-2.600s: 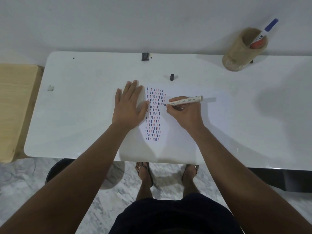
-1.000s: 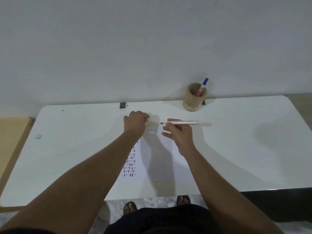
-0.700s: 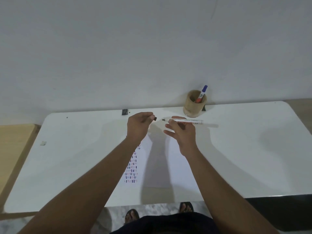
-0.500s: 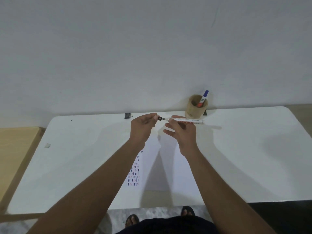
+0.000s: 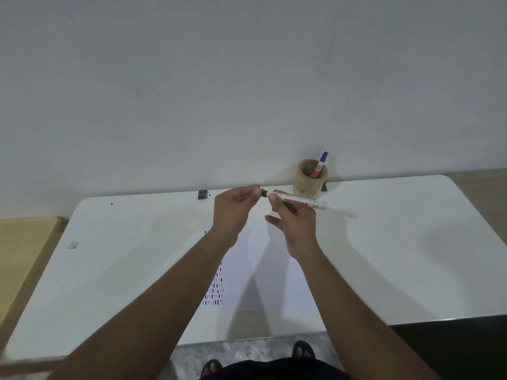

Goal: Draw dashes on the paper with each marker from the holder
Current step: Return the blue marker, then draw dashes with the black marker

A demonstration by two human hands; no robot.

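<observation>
Fingers (image 5: 253,191) of the left hand (image 5: 233,208) pinch a small black cap (image 5: 264,193) right at the tip of the marker (image 5: 299,203), which the right hand (image 5: 295,223) grips mid-barrel above the worktop (image 5: 384,242). The marker lies level, its long axis left-right, tip toward the cap. Capping looks like a straight push along that axis. The holder (image 5: 308,185) stands just behind, nearer the right hand.

Dim, soft shadows, warped edges

— Where did things sit?
— I saw the paper (image 5: 274,272) on the table (image 5: 384,256), the holder (image 5: 308,182) at its back edge, right of both hands.
— And the markers?
— One stood in the holder (image 5: 321,163); another (image 5: 300,203) lay between my hands above the paper.
</observation>
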